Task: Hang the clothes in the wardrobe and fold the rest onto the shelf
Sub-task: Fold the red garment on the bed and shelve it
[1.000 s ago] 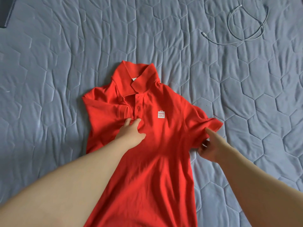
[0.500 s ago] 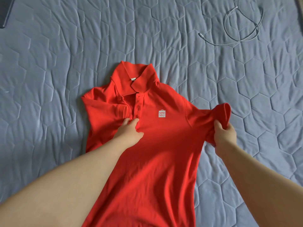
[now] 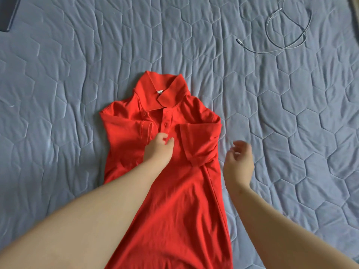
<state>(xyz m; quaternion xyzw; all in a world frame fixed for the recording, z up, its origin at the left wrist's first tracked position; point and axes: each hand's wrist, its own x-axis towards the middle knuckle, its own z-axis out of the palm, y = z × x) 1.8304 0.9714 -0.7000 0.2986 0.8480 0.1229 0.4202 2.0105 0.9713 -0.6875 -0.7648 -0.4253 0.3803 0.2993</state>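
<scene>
A red polo shirt (image 3: 174,200) lies face up on the grey-blue quilted bed cover (image 3: 291,133), collar pointing away from me. Both short sleeves are folded inward over the chest; the right sleeve (image 3: 198,140) covers the white logo. My left hand (image 3: 158,147) presses on the chest just below the button placket, fingers resting on the cloth. My right hand (image 3: 240,163) hovers just off the shirt's right edge, fingers loosely curled and holding nothing.
A white charging cable (image 3: 287,30) lies looped at the far right of the bed cover. A dark flat object (image 3: 8,12) sits at the top left corner. The shirt's hem runs out of view at the bottom.
My right hand carried the right sleeve inward, laid it over the chest and logo, then let go and drew back to the right. My left hand stayed pressing on the chest.
</scene>
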